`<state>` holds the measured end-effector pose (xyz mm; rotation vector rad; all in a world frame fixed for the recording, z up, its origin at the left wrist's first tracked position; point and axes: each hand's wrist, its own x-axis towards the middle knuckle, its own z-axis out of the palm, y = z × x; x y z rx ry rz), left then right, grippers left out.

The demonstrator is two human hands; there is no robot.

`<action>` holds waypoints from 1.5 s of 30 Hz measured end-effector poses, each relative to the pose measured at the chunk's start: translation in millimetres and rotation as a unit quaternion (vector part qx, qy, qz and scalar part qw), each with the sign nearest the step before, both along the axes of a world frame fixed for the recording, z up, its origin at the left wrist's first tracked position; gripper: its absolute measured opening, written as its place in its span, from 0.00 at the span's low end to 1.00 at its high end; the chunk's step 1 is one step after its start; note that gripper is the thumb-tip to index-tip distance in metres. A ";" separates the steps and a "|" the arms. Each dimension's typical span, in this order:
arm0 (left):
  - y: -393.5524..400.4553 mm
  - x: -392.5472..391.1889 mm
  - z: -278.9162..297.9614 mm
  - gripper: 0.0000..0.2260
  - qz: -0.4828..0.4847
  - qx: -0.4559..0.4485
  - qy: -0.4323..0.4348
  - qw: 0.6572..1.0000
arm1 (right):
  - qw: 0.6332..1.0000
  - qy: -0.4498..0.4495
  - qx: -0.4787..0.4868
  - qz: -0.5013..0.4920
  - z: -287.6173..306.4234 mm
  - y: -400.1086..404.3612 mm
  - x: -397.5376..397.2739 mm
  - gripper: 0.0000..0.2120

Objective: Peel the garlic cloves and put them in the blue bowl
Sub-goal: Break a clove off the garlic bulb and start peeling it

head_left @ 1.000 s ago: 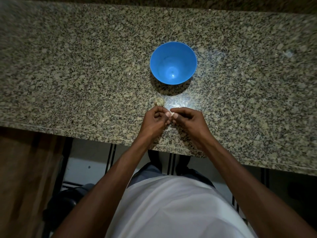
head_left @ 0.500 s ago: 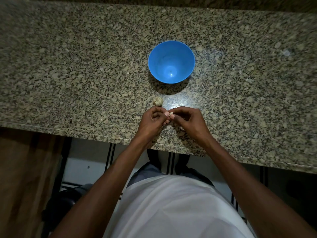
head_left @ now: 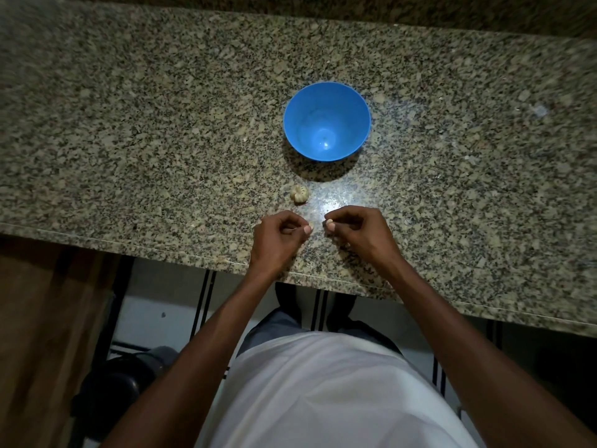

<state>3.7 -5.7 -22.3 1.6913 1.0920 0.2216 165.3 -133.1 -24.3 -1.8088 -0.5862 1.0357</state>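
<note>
- A speckled granite surface [head_left: 129,130] fills the upper view under dim light, with a bright glare patch near its front edge; below that edge are a tiled floor and the person's white shirt.
- The clove [head_left: 310,225] in work is a small pale piece pinched at the fingertips of the left hand [head_left: 277,240], just above the front edge of the surface, about midway along it.
- The right hand [head_left: 358,232] sits just beside it, apart by a small gap, its fingers curled and its fingertips pinched on a pale bit [head_left: 329,225]; whether that bit is skin or clove is too small to tell.
- Both grips are narrow, fingertip pinches, not whole-hand holds.
- The rest of the garlic, a small bulb [head_left: 299,194] of joined cloves, lies on the surface just beyond the hands, toward the back edge.
- The bowl [head_left: 326,121] stands upright farther back, beyond the bulb, and looks empty, so the task seems to be at its start.
- To do this step well, I judge the left hand should hold the clove steady while the right catches the loose skin with a nail and pulls it along the clove's length.
- Turning the clove between pulls should bare any skin left on the hidden side.
- Working low over the surface keeps a dropped clove from rolling off the front edge.
- The peeled clove then goes straight back over the bulb into the bowl; loose skin should stay out of it.
</note>
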 end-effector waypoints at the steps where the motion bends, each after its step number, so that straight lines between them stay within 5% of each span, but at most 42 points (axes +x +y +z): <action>1: -1.0 0.4 -1.6 0.03 -0.003 0.014 0.007 1.000 | 1.000 0.001 -0.002 -0.008 0.0 -0.4 0.8 0.05; 17: -1.9 -6.0 -3.0 0.09 -0.046 0.103 0.026 0.993 | 0.966 -0.245 -0.082 0.032 19.8 28.5 77.8 0.10; 25: -2.2 -16.8 0.9 0.05 -0.006 0.117 0.026 0.993 | 0.966 -0.249 -0.061 -0.026 19.3 -0.8 67.1 0.09; 31: -5.7 -12.6 2.2 0.09 -0.003 0.144 0.038 0.989 | 0.953 -0.294 -0.047 0.060 10.5 -10.1 -7.7 0.08; 35: -3.7 -11.5 -4.6 0.06 -0.044 0.169 0.020 0.985 | 0.948 -0.300 -0.036 0.099 5.7 -1.2 -38.7 0.08; 41: 13.0 -22.1 -12.2 0.06 -0.102 0.236 0.020 0.966 | 0.941 -0.332 -0.064 0.031 9.1 5.2 -24.1 0.07; 45: 23.7 -31.7 -10.3 0.09 -0.122 0.209 0.012 0.970 | 0.917 -0.368 -0.078 0.134 -5.8 25.9 -31.6 0.07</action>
